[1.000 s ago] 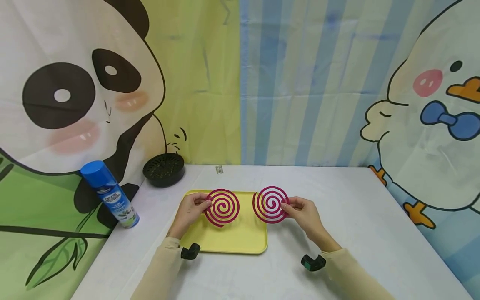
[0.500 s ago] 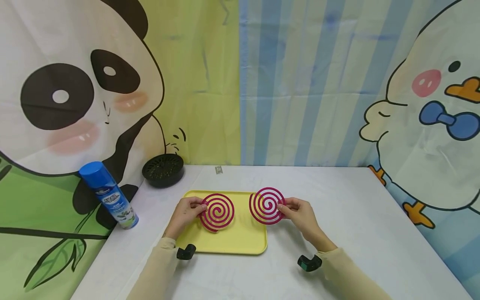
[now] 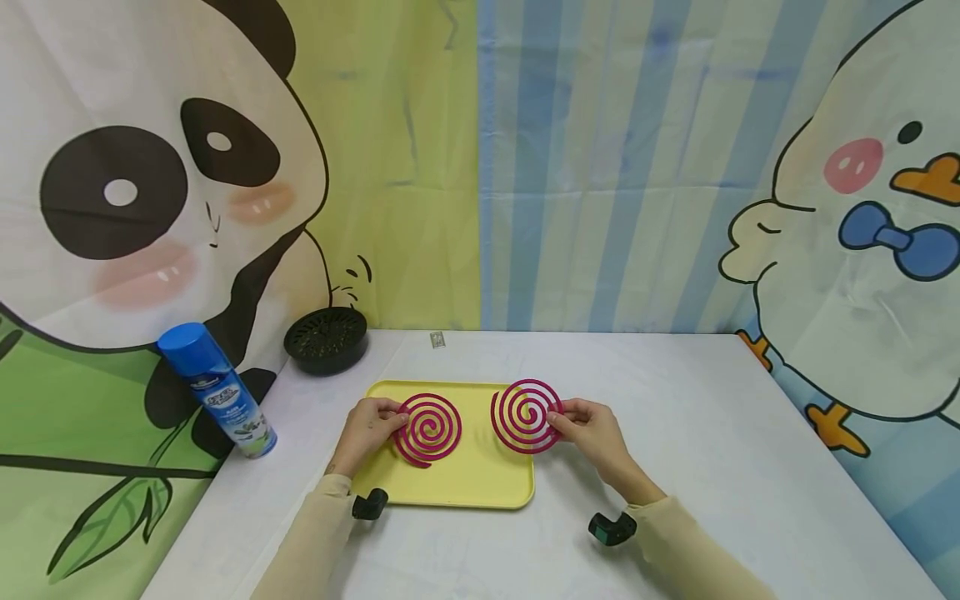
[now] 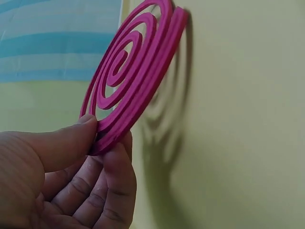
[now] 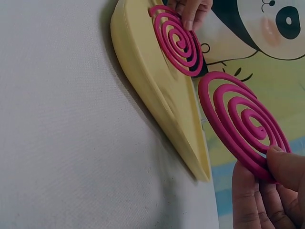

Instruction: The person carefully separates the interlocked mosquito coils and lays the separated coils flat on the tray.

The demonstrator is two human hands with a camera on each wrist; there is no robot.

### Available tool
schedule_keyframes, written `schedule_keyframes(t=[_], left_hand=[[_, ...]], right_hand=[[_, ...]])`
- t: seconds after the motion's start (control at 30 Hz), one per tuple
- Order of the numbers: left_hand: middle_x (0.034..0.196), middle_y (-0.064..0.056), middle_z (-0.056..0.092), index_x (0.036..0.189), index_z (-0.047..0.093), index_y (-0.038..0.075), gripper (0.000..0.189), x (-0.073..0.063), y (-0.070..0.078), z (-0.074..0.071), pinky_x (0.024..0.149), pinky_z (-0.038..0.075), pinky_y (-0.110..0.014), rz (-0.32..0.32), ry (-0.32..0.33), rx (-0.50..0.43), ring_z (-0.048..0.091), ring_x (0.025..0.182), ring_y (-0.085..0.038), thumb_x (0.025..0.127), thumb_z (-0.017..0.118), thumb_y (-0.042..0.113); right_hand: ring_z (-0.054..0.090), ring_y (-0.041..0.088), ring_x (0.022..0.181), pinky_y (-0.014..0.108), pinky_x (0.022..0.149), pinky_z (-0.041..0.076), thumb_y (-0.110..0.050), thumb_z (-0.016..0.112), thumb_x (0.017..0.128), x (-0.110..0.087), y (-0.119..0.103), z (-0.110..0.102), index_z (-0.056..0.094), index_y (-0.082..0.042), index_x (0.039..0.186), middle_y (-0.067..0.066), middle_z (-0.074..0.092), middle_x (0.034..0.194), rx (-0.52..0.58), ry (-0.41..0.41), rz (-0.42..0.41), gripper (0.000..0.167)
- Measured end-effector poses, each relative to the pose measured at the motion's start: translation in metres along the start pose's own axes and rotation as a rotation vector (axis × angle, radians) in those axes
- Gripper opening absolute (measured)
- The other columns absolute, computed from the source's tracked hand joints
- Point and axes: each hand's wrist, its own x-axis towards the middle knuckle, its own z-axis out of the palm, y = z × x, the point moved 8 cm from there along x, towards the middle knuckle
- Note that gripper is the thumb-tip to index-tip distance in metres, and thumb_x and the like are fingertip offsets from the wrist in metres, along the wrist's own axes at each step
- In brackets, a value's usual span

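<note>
Two magenta mosquito coils are held up over a yellow tray (image 3: 480,487), one in each hand. My left hand (image 3: 366,433) pinches the left mosquito coil (image 3: 429,427) by its outer edge, thumb on the near face, as the left wrist view shows with the coil (image 4: 138,78) tilted above the tray surface. On the other side, my right hand (image 3: 596,437) pinches the right mosquito coil (image 3: 527,415) at its right edge, above the tray's right side. The two coils are apart. In the right wrist view, this coil (image 5: 233,114) is nearer and the left one (image 5: 178,42) lies beyond.
A blue-capped spray can (image 3: 217,390) stands at the left of the white table (image 3: 697,417). Behind the tray are a round black slotted holder (image 3: 327,340) and a small metal piece (image 3: 438,339). Printed curtains hang along the back and sides.
Both hands have shifted left with their coils. The left coil has also come lower and nearer, and the right one slightly lower. Both pinches are kept.
</note>
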Motion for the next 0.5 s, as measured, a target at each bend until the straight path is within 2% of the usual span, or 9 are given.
schedule_keyframes(t=[0.2,0.27,0.5], left_hand=[[0.085,-0.008,0.074,0.112,0.073,0.000,0.024,-0.0015,-0.0066,-0.0002,0.058,0.052,-0.024,-0.039,-0.011,-0.017,0.066,0.066,-0.013,0.094,0.073,0.016],[0.084,-0.009,0.072,0.112,0.072,-0.001,0.024,-0.0026,-0.0072,-0.0002,0.057,0.052,-0.024,-0.031,-0.017,-0.006,0.065,0.065,-0.014,0.094,0.073,0.014],[0.083,-0.011,0.066,0.110,0.070,-0.005,0.024,-0.0062,-0.0028,-0.0024,0.058,0.048,-0.024,0.029,-0.015,0.139,0.058,0.070,-0.016,0.091,0.074,0.008]], right_hand=[[0.071,0.017,0.081,0.029,0.072,0.063,-0.017,0.078,0.090,-0.0023,-0.0011,0.0023,0.071,0.000,0.109,0.011,0.072,0.091,-0.004,-0.012,0.005,0.026],[0.071,0.017,0.082,0.029,0.072,0.063,-0.016,0.078,0.091,-0.0031,-0.0016,0.0028,0.071,0.001,0.109,0.011,0.073,0.092,-0.007,-0.015,0.004,0.026],[0.071,0.019,0.084,0.030,0.073,0.063,-0.017,0.079,0.090,-0.0039,-0.0010,0.0039,0.071,0.000,0.110,0.010,0.073,0.093,-0.017,-0.015,0.001,0.028]])
